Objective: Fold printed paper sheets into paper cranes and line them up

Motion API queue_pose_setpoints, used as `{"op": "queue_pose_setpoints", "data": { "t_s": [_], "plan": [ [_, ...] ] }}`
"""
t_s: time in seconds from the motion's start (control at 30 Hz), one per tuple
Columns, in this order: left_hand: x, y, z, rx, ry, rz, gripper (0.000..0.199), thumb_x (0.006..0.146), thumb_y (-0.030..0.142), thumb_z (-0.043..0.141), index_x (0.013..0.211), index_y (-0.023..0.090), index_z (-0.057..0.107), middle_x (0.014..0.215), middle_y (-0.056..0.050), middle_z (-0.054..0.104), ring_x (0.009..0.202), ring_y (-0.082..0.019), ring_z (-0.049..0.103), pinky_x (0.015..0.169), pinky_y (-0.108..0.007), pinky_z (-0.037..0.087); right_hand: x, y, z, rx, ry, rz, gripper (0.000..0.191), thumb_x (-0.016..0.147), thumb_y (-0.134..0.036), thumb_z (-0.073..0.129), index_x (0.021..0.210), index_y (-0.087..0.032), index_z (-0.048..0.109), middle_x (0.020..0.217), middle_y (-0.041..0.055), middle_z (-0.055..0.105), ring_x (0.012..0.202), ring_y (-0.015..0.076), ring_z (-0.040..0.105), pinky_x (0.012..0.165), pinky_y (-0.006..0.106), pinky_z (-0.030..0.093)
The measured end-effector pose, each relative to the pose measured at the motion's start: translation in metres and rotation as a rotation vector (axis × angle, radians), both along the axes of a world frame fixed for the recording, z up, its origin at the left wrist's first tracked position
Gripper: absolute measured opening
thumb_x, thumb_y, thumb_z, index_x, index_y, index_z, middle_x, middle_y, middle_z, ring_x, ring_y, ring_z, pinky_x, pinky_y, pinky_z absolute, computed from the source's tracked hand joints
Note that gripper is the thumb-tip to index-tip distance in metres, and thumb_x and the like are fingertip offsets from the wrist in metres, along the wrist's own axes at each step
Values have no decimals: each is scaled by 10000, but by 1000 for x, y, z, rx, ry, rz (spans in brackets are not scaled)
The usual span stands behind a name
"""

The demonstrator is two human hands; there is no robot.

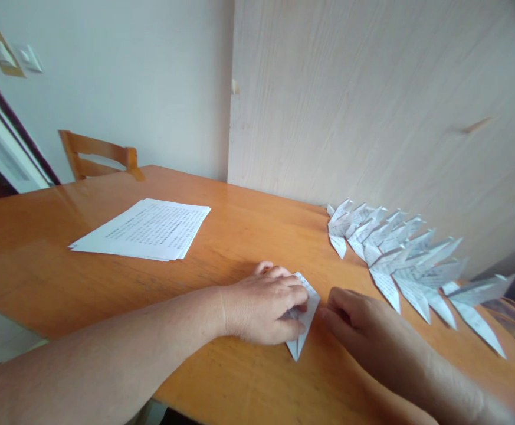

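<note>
A small folded paper (311,307), pointed at its near end, lies on the wooden table. My left hand (275,307) is over it, with the fingers bent and the thumb on its near part, holding it against the tabletop. The hand hides much of the paper's left side. Just right of the paper is my right hand (354,313), its fingers curled in and the thumb against them. I see nothing in that hand, and a narrow gap separates it from the paper's edge.
Printed sheets (155,230) lie stacked on the left of the table (248,230). Several folded paper pieces with raised wings (399,248) stand in rows at the right, near a wooden panel (350,106). Behind the table's far left edge is a wooden chair (100,147).
</note>
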State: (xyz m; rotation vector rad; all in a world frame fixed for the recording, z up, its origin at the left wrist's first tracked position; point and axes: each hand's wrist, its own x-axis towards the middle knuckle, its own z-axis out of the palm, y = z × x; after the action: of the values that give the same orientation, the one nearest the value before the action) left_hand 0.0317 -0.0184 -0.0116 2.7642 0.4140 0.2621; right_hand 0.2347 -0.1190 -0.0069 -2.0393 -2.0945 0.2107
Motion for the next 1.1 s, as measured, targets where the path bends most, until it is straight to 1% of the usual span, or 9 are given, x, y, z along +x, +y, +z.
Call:
{"op": "queue_pose_setpoints", "data": {
  "t_s": [0.1,0.17,0.37,0.47,0.6,0.73,0.83,0.93,1.1],
  "plan": [
    [0,0,1,0,5,2,384,799,516,701,1055,239,629,1121,-49,636,1132,-291,519,1007,-440,329,6,3,-1,22,-41,-54,312,937,-327,489,648,-225,427,638,-5,584,579,141,489,531,286,249],
    [0,0,1,4,-3,2,423,759,527,743,1048,241,629,1124,-51,634,1132,-300,517,1011,-450,322,8,4,-1,12,-52,-68,302,927,-331,501,651,-224,440,638,-5,588,575,142,486,527,286,245],
    [0,0,1,-1,6,4,401,760,515,743,1019,237,613,1106,-46,628,1111,-293,523,984,-437,342,-5,3,-2,-95,48,-42,241,844,-395,650,695,-226,564,649,-27,637,560,132,526,502,272,252],
    [0,1,0,-8,6,7,404,759,518,741,1017,237,606,1107,-44,624,1116,-294,521,983,-436,342,-8,3,-3,-99,64,-59,232,824,-399,678,705,-228,579,651,-35,647,562,130,539,505,267,260],
    [0,2,-2,-14,-14,9,416,746,512,751,1033,253,596,1114,-33,618,1122,-292,520,995,-439,336,-1,9,-5,-76,28,-101,270,846,-441,652,708,-226,567,655,-20,649,569,142,532,507,277,247],
    [0,3,-5,-31,-22,5,454,732,508,765,1066,263,580,1175,-37,611,1154,-302,513,1012,-446,335,9,17,-9,-64,-12,-154,299,876,-471,601,710,-227,554,645,-4,644,566,154,518,517,284,235],
    [-1,3,-5,-31,-13,11,466,731,504,770,1075,262,570,1200,-40,606,1173,-306,508,1023,-451,335,14,22,-13,-46,-17,-175,299,895,-461,571,709,-229,543,636,-4,636,562,155,503,526,283,230],
    [-1,2,-4,-24,-9,13,470,721,487,782,1076,263,568,1172,-33,612,1172,-301,508,1023,-448,341,15,26,-15,-43,-17,-193,294,900,-443,568,704,-226,536,635,-2,631,563,153,490,533,282,224],
    [0,2,-2,-21,1,13,472,718,506,778,1076,268,583,1155,-28,619,1165,-298,514,1032,-453,328,15,30,-14,-43,-7,-212,256,903,-393,565,716,-218,552,681,12,650,610,161,528,550,280,239]
  ]
}}
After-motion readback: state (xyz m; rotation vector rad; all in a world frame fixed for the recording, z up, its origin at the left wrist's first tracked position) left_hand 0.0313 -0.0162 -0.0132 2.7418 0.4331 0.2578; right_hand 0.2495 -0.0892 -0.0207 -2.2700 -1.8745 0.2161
